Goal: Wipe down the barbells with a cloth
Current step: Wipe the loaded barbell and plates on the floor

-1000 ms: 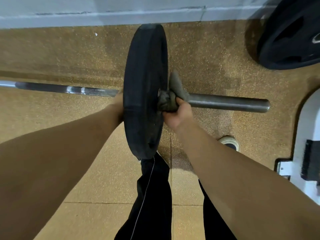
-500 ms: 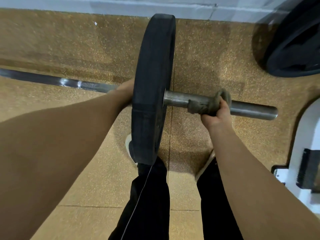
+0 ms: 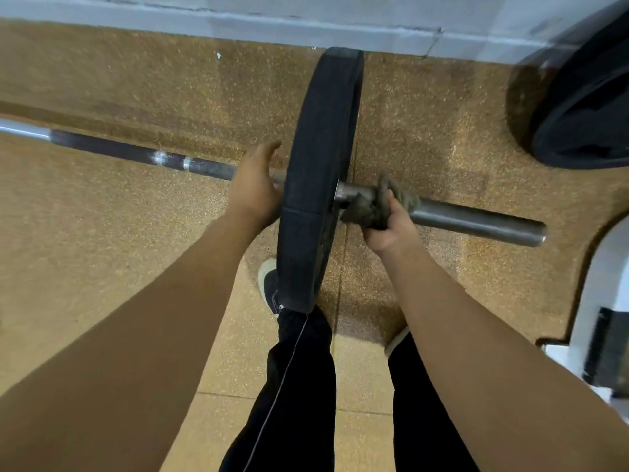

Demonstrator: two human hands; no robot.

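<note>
Head view: right hand [image 3: 388, 221] grips the cloth [image 3: 372, 206] wrapped round the barbell [image 3: 476, 221] sleeve just beside the plate [image 3: 320, 178], left hand [image 3: 253, 185] open against the plate; next, slide the cloth toward the sleeve end

Bare sleeve end [image 3: 483, 223] rightward, weight plate [image 3: 320, 172] close on the left.

I can't see the bar [image 3: 143, 156] where it runs off the left edge or behind the big black plate [image 3: 320, 178], my left hand [image 3: 253, 189] fingers hide there too, and the cloth [image 3: 374, 206] covers some bar.
</note>
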